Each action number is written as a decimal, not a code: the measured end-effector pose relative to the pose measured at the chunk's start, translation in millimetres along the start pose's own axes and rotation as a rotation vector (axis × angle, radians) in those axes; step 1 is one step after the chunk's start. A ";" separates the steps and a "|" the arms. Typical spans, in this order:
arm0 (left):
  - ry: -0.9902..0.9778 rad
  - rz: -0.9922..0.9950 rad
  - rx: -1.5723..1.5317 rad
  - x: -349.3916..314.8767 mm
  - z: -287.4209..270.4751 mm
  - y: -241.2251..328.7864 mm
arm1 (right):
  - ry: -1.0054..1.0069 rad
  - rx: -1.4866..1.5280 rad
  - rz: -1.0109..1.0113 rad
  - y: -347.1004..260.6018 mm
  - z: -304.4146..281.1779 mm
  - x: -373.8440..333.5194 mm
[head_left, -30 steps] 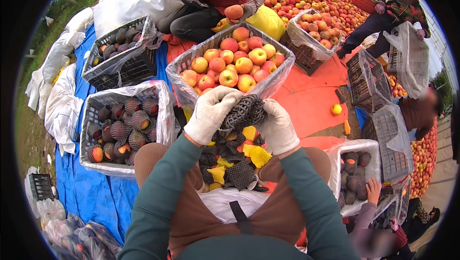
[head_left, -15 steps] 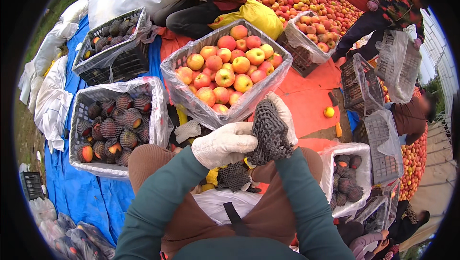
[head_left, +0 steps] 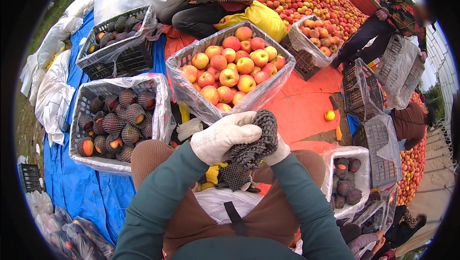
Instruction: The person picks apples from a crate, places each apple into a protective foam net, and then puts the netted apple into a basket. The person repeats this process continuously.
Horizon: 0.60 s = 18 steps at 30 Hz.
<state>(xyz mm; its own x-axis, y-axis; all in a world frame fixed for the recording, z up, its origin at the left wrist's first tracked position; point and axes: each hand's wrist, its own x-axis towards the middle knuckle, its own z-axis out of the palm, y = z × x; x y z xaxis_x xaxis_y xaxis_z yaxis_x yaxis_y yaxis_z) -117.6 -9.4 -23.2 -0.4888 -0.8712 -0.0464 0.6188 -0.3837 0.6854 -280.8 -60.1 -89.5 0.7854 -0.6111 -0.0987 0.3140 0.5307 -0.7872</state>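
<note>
My left hand, in a white knit glove, pinches the near side of a bunched black foam fruit net above my lap. My right hand, also gloved in white, grips the same net from its right; the net hides most of those fingers. No fruit shows inside the net. Beneath my hands lie more black foam nets and a yellow one. Just beyond my hands stands a plastic-lined crate heaped with bare red-and-yellow apples.
To my left, a lined crate holds netted apples, with another black crate behind it. A smaller lined crate stands at my right. A seated person holds an apple across from me. Blue sheeting covers the left ground.
Both hands have come lower and nearer me with the net, which is now more bunched up. My left fingers have moved onto it. Across from me, the person's apple has shifted.
</note>
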 end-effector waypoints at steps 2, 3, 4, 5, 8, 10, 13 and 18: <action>0.043 -0.027 0.123 -1.0 -3.4 2.6 | -0.046 0.282 0.079 -10.5 -7.5 -4.1; 0.070 -0.030 0.173 -1.1 -7.5 5.2 | -0.032 0.268 0.033 -14.1 -8.2 -8.8; 0.098 -0.032 0.222 -0.7 -11.2 7.3 | -0.020 0.253 -0.013 -16.7 -7.6 -11.2; 0.128 -0.021 0.293 -0.1 -14.9 7.5 | 0.058 0.227 -0.034 -24.7 4.6 -12.7; 0.190 0.030 0.204 2.1 -17.3 4.7 | 0.215 0.266 -0.076 -24.4 -0.6 -7.0; 0.181 0.213 0.369 3.6 -16.8 9.0 | 0.127 0.134 -0.095 -30.6 -0.4 -3.6; 0.255 0.197 0.308 1.5 -23.6 19.5 | -0.008 0.027 -0.028 -35.2 -5.2 -5.4; 0.390 0.274 0.405 1.8 -23.4 23.9 | 0.076 -0.280 0.034 -18.3 6.4 -0.5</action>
<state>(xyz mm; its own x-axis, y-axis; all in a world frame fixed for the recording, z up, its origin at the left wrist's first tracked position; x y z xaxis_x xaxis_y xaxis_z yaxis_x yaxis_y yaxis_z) -89.3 -27.3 -23.9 -0.0374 -0.9985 -0.0391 0.3706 -0.0502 0.9274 -283.5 -65.7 -71.1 0.7477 -0.6432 -0.1651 0.1202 0.3756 -0.9190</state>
